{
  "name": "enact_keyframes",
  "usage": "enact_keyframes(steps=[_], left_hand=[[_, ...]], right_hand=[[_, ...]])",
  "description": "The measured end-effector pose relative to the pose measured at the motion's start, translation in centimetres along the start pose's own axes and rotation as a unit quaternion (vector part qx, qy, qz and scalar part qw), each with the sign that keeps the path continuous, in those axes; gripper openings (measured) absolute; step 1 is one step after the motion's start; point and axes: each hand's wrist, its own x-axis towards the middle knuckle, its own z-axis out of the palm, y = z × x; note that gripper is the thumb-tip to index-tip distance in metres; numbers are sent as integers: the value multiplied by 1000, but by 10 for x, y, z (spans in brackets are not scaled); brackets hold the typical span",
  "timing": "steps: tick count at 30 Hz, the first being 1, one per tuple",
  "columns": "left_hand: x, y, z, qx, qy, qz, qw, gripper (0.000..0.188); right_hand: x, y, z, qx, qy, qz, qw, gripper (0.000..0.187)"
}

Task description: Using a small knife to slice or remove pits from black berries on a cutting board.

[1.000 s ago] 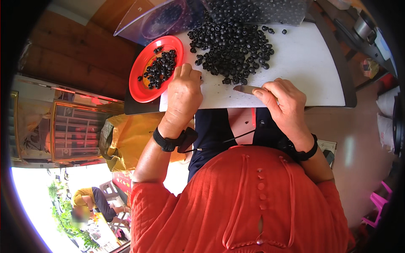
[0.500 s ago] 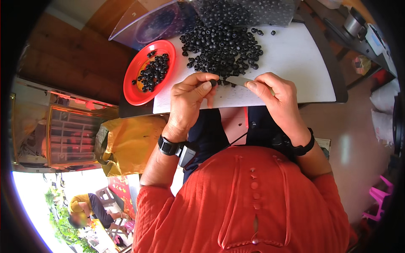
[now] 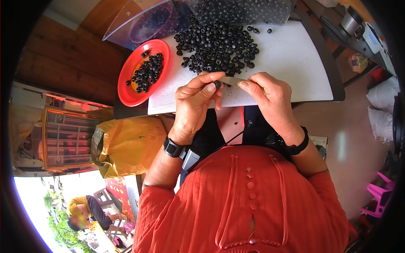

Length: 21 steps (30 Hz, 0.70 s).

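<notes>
In the head view, at the centre of the frame, the left hand (image 3: 193, 99) pinches one small round black piece (image 3: 217, 84). The right hand (image 3: 271, 90) is clamped on a knife with a short grey blade (image 3: 232, 80), which is nearer to the piece than half a second ago; contact I cannot tell. Cutting this piece seems to begin, beside the heap of glossy black pieces (image 3: 219, 48) at upper centre.

glossy pinkish floor (image 3: 354, 156), pink stool (image 3: 378, 190), bright daylight (image 3: 31, 202)

Dark handwritten marks (image 3: 157, 132) stand on the yellow bag (image 3: 126, 147) near nine o'clock; pale characters (image 3: 118, 187) on the red panel (image 3: 123, 197) toward eight.
</notes>
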Motion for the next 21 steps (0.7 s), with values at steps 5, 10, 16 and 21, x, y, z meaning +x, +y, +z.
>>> enact_keyframes(steps=[5,10,16,21], left_hand=[[1,0,1,-2,-10,7,1000,29],[1,-1,0,-11,-20,10,1000,27],[0,-1,5,16,-3,19,1000,29],[-1,-1,7,7,5,19,1000,28]], right_hand=[[1,-2,-1,3,-2,0,1000,26],[1,-1,-1,0,-4,-4,1000,26],[1,-1,-3,-2,-10,-14,1000,26],[1,0,-2,2,-11,-15,1000,27]])
